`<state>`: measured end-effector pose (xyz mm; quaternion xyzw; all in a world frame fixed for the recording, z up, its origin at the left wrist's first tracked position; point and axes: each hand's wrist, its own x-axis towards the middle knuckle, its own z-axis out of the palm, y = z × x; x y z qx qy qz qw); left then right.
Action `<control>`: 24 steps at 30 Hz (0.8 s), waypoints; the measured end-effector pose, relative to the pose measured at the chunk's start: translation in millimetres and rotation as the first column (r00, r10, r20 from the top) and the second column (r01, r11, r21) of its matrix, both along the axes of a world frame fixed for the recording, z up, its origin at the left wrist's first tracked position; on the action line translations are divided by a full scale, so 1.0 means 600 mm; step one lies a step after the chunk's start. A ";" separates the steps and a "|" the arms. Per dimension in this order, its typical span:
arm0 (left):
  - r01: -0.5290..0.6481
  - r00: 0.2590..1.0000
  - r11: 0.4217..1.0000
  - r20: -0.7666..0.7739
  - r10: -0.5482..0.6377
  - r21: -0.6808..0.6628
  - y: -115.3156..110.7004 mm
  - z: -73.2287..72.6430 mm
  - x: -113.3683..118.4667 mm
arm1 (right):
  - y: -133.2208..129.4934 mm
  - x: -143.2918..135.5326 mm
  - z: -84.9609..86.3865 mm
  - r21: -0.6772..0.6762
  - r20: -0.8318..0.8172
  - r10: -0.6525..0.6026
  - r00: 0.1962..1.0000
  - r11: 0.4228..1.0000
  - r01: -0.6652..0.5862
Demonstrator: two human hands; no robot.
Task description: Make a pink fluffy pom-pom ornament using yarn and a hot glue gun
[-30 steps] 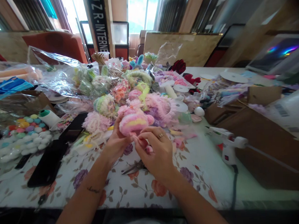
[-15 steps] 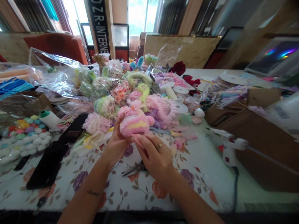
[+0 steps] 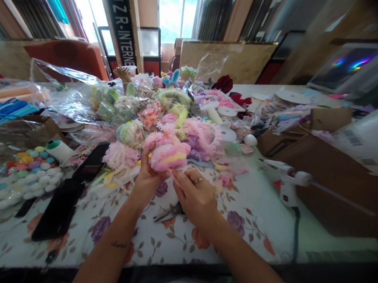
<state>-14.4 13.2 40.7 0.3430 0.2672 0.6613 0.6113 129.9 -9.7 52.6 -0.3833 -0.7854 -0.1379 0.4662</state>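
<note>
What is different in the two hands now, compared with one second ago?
The right hand has drawn its spread fingers together at the underside of the fuzzy pink-and-yellow piece. The left hand still holds that piece; the glue gun stays at the right.

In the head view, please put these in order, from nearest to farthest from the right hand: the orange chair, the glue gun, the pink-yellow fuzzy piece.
From the right hand:
1. Pink-yellow fuzzy piece, right at its front.
2. Glue gun, off to its right.
3. Orange chair, far back on the left.
</note>
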 end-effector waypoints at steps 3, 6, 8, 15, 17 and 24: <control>0.008 1.000 1.000 -0.024 -0.009 -0.010 -0.002 0.002 0.000 | -0.001 -0.002 0.010 -0.125 -0.115 0.027 0.993 0.991 -0.041; 0.019 0.999 0.999 -0.049 -0.020 -0.029 -0.004 0.004 0.001 | 0.000 -0.001 0.019 -0.217 -0.225 0.044 0.973 0.972 -0.094; 0.020 0.998 0.999 -0.059 -0.022 -0.037 -0.005 0.005 0.001 | 0.001 0.000 0.022 -0.258 -0.265 0.039 0.964 0.960 -0.109; 0.036 0.998 0.996 -0.043 -0.039 -0.079 -0.006 0.007 0.001 | 0.002 0.005 0.013 -0.372 -0.412 -0.047 0.910 0.920 -0.121; 0.044 0.998 0.995 -0.042 -0.048 -0.091 -0.007 0.008 0.001 | 0.004 0.005 0.011 -0.369 -0.427 -0.047 0.903 0.921 -0.126; 0.072 0.997 0.992 -0.019 -0.074 -0.104 -0.010 0.010 0.001 | 0.012 -0.001 0.005 -0.151 -0.342 0.051 0.938 0.983 -0.108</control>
